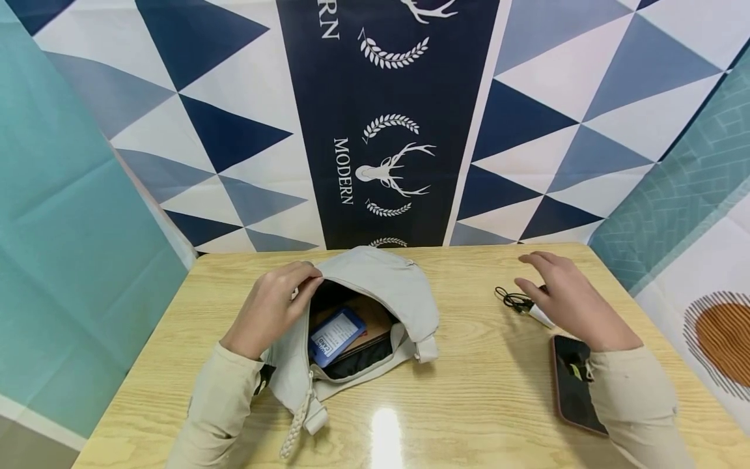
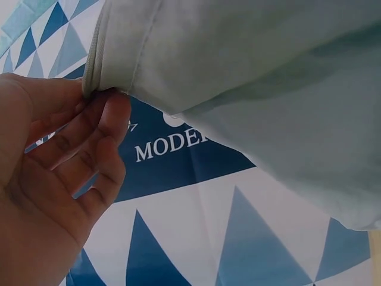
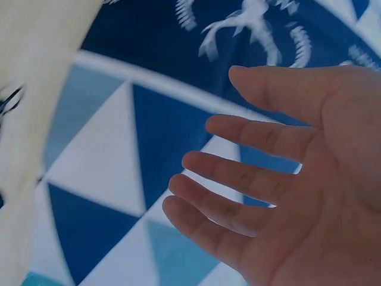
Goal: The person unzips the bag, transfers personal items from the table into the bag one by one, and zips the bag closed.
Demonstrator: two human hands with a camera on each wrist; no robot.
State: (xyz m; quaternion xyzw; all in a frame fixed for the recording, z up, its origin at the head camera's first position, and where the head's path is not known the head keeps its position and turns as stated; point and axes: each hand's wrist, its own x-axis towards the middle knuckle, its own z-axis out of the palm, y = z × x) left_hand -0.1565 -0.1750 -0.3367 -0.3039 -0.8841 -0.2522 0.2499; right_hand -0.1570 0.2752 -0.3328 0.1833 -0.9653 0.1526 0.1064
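A pale grey fabric bag (image 1: 381, 273) lies on the wooden table with its zipped mouth gaping. Inside it I see a blue card holder (image 1: 338, 337) on top of a brown item (image 1: 375, 319). My left hand (image 1: 275, 303) pinches the edge of the bag's opening between thumb and fingers; the left wrist view shows this grip on the zip edge (image 2: 95, 59) closely. Held above the right part of the table, my right hand (image 1: 565, 293) has its fingers extended and spread, with nothing in them. Beneath it lies a black cable (image 1: 512, 299) with a white piece (image 1: 540, 316), partly hidden.
A dark phone (image 1: 574, 384) lies at the right, partly covered by my right sleeve. A braided zip pull (image 1: 295, 426) hangs from the bag's front. Patterned cloth (image 1: 387, 130) stands behind the table (image 1: 469, 391), with teal cloth (image 1: 76, 215) along the left.
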